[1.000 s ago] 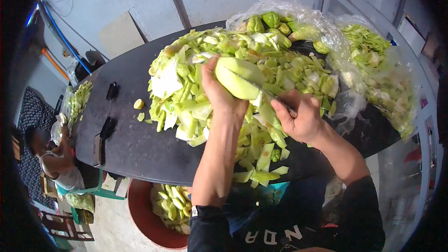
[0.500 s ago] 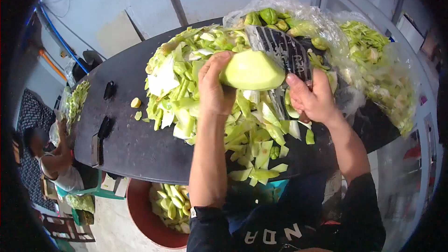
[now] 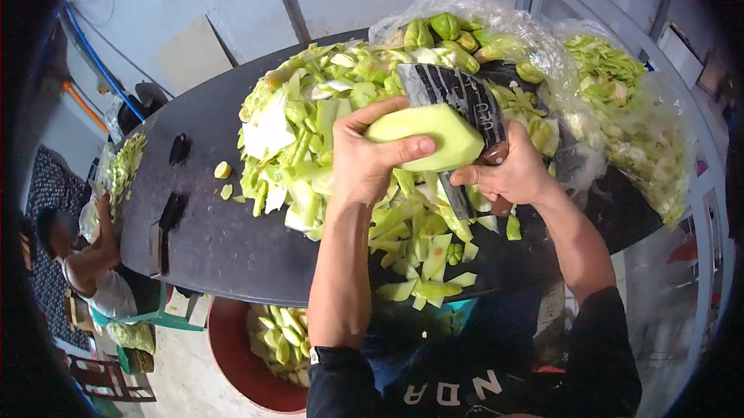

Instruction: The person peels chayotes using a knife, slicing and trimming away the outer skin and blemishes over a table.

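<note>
My left hand (image 3: 372, 151) grips a pale green peeled vegetable (image 3: 434, 135), its thumb across the top near the left end. My right hand (image 3: 515, 170) is closed on the brown handle of a broad knife (image 3: 457, 96). The dark, wet blade with lettering stands just behind and to the right of the vegetable; whether they touch I cannot tell. Under and around both hands lies a large heap of green and white peelings (image 3: 310, 108) on the black table (image 3: 209, 240). Whole green chayotes (image 3: 446, 27) sit at the back beside clear plastic.
Clear plastic with more peelings (image 3: 635, 131) lies at the right. A red tub (image 3: 225, 356) below the table edge holds peeled pieces (image 3: 283, 337). At the far left a seated person (image 3: 93, 271) handles a plastic bag. A metal frame (image 3: 697, 123) stands at the right.
The knife has come off the vegetable's cut face, and its broad blade now shows upright. The vegetable has turned and shifted right with my left hand, whose thumb now lies on top.
</note>
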Demonstrator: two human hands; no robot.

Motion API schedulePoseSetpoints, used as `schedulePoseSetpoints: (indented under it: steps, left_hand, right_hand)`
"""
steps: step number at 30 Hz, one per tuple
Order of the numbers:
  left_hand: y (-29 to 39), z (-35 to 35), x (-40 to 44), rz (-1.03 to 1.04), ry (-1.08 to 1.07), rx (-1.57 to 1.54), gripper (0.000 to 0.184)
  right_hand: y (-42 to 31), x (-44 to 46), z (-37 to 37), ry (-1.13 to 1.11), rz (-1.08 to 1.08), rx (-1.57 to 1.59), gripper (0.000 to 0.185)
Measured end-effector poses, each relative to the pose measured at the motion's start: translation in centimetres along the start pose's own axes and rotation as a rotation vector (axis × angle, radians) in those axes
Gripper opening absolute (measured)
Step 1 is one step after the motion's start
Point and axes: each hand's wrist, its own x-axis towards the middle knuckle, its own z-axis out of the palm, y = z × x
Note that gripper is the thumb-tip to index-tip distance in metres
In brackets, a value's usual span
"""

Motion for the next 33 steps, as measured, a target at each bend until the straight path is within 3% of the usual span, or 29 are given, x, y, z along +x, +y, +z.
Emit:
schedulePoseSetpoints:
  steps: [3, 7, 11, 13, 15, 17, 19, 21, 26, 28, 33]
  left_hand:
    - [-0.7, 1.0, 0.2, 0.043, 0.038, -0.194, 0.065]
    - [-0.6, 0.9, 0.0, 0.044, 0.055, -0.114, 0.062]
    - [-2.1, 2.6, 0.0, 0.079, 0.135, -0.449, 0.061]
    - [-1.8, 2.5, -0.1, 0.086, 0.125, -0.429, 0.062]
    - [-1.1, 2.3, -0.3, 0.079, 0.095, -0.238, 0.061]
    - [-1.4, 2.5, -0.4, 0.098, 0.098, -0.266, 0.061]
    - [-1.8, 2.7, -0.3, 0.121, 0.108, -0.292, 0.061]
    - [-2.3, 3.1, -0.2, 0.095, 0.129, -0.461, 0.061]
    - [-1.7, 2.8, -0.3, 0.07, 0.088, -0.25, 0.059]
    - [-2.4, 3.4, -0.3, 0.15, 0.172, -0.423, 0.057]
    - [-1.8, 2.7, -0.4, 0.102, 0.124, -0.23, 0.054]
  right_hand:
    - [0.0, 0.0, 1.6, 0.156, -0.08, 0.095, 0.04]
    - [-0.4, 0.2, 0.8, 0.039, -0.037, 0.044, 0.043]
    - [-1.1, 0.3, 1.3, 0.068, -0.061, 0.035, 0.033]
    - [-0.7, 0.2, 2.0, 0.185, -0.113, 0.112, 0.031]
    - [-0.8, 0.1, 1.3, 0.14, -0.072, 0.085, 0.03]
    - [-0.7, 0.2, 1.1, 0.095, -0.032, 0.057, 0.029]
    - [-0.3, 0.5, 1.5, 0.075, -0.072, 0.042, 0.04]
    - [-0.8, 0.5, 1.5, 0.081, -0.067, 0.048, 0.038]
    - [-1.4, 0.3, 1.2, 0.024, -0.018, 0.033, 0.034]
    - [-0.2, 0.5, 1.9, 0.137, -0.059, 0.027, 0.03]
    - [-1.9, 0.2, 0.4, -0.012, -0.014, -0.031, 0.026]
